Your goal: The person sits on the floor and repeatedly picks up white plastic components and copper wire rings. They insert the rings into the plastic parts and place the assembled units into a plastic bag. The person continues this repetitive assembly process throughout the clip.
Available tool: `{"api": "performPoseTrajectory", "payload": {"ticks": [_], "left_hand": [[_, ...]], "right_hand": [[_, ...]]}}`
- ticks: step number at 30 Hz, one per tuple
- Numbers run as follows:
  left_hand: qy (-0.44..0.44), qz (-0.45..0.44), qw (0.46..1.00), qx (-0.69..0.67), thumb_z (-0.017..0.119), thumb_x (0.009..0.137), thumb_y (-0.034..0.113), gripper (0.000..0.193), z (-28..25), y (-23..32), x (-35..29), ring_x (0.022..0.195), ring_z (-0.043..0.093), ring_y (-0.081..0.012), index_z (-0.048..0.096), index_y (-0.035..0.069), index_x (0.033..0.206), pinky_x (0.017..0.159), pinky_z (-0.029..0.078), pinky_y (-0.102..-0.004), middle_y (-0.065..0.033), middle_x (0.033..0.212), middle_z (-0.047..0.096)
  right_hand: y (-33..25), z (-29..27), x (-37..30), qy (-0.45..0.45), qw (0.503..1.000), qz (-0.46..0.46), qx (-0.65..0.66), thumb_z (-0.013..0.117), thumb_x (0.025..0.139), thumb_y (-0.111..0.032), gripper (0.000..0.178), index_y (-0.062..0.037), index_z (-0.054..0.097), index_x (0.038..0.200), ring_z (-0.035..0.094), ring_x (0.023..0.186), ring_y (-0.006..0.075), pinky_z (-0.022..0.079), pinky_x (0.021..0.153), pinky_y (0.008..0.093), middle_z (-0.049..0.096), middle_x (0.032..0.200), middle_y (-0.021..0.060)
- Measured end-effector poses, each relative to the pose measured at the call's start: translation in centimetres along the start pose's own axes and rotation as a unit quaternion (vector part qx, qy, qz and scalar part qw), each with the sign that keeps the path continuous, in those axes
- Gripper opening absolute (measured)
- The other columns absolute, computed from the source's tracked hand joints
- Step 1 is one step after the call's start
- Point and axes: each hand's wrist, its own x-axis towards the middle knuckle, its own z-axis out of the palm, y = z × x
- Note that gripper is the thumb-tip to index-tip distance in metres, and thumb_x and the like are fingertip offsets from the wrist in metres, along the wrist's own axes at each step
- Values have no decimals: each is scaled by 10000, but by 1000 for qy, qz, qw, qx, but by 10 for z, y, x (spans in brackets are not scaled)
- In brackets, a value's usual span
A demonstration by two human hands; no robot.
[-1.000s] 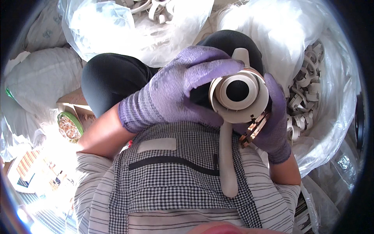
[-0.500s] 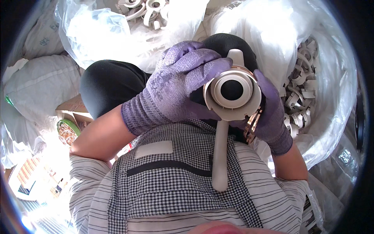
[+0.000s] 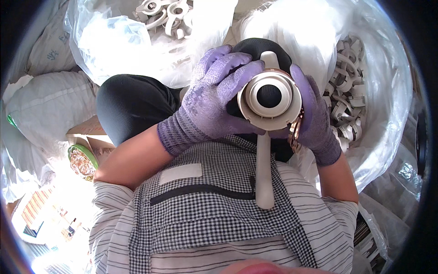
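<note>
Both my hands wear purple knitted gloves. Between them is a cream plastic part (image 3: 270, 119) with concentric rings, a dark round opening, a short tab on its far side and a long rounded handle (image 3: 264, 173) toward my body. My left hand (image 3: 219, 93) grips the part's left side, its fingers curled over the upper rim. My right hand (image 3: 312, 116) is wrapped round the right side, with a copper-coloured metal band (image 3: 295, 133) against the ring by its fingers. The fingertips under the part are hidden.
A clear plastic bag (image 3: 388, 123) of cream plastic parts (image 3: 344, 82) stands at the right. Another plastic bag (image 3: 114, 43) at the far side holds similar parts (image 3: 169, 16). At left are a green-rimmed round container (image 3: 86, 155) of copper-coloured pieces, a cardboard box (image 3: 93, 128) and a white sack (image 3: 52, 98).
The cream part and both hands have shifted slightly in view, with the handle now swung a little to the right. Both hands keep hold of it.
</note>
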Motion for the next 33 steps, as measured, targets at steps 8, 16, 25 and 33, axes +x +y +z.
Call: {"api": "performPoseTrajectory", "payload": {"ticks": [8, 16, 25, 33], "left_hand": [[13, 9, 999, -52, 958, 567, 424, 927, 3, -1, 14, 1128, 599, -368, 561, 40, 1312, 1007, 447, -510, -173, 1198, 616], [59, 100, 993, -7, 952, 587, 319, 849, -27, 41, 29, 1158, 625, -395, 586, -3, 1282, 1006, 509, -479, -213, 1251, 622], [148, -3, 814, -562, 817, 869, 318, 792, -53, 89, 39, 1308, 510, -228, 442, -51, 1461, 1109, 399, -408, -158, 1404, 518], [35, -105, 740, -664, 663, 964, 118, 280, -49, 76, 23, 952, 601, -87, 605, -16, 1203, 878, 492, -254, -32, 1055, 664]], "right_hand": [[11, 15, 1, 44, 993, 31, 103, 880, 760, -328, 953, -4, 396, 1514, 615, 1238, 375, 517, 1011, 425, 559, 1400, 237], [2, 5, -12, 85, 866, 158, 467, 262, 1087, -496, 683, 44, 402, 1481, 546, 1310, 268, 420, 1122, 384, 550, 1427, 189], [-57, -43, 9, 227, 872, -13, 433, 687, 943, -445, 648, 78, 588, 1313, 680, 970, 194, 556, 803, 289, 691, 1167, 154], [-56, -26, 0, 208, 867, -27, 453, 631, 996, -361, 555, 77, 578, 1331, 668, 1077, 233, 542, 936, 347, 669, 1243, 195]]}}
